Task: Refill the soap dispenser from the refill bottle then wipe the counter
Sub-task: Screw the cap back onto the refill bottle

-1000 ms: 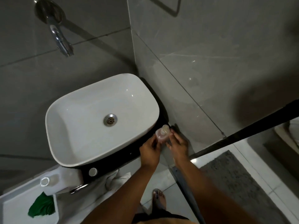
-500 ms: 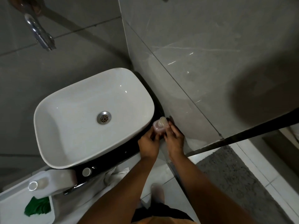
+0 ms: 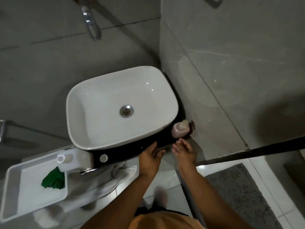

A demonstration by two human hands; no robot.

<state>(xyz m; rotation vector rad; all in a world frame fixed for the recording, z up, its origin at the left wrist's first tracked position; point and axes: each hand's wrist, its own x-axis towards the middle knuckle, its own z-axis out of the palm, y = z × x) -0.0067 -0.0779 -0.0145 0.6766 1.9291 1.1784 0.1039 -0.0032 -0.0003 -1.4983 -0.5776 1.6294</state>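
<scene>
The pink soap dispenser [image 3: 180, 130] with a pale pump top stands on the black counter [image 3: 158, 142] at the right corner, between the basin and the wall. My left hand [image 3: 151, 157] hovers at the counter's front edge, fingers apart, holding nothing. My right hand [image 3: 185, 151] is just below the dispenser, open and not touching it. A white refill bottle [image 3: 74, 160] with an open neck stands at the counter's left end. A green cloth [image 3: 53, 180] lies on a white tray [image 3: 14, 195] at lower left.
A white basin [image 3: 99, 104] with a metal drain fills the counter's middle. A chrome tap [image 3: 90, 22] juts from the tiled wall above. A white towel [image 3: 118, 174] hangs below the counter. A grey mat [image 3: 239, 192] lies on the floor at right.
Both hands have let go of the soap dispenser and drawn back toward me. The dispenser now stands alone on the counter. The view has shifted, moving the scene right.
</scene>
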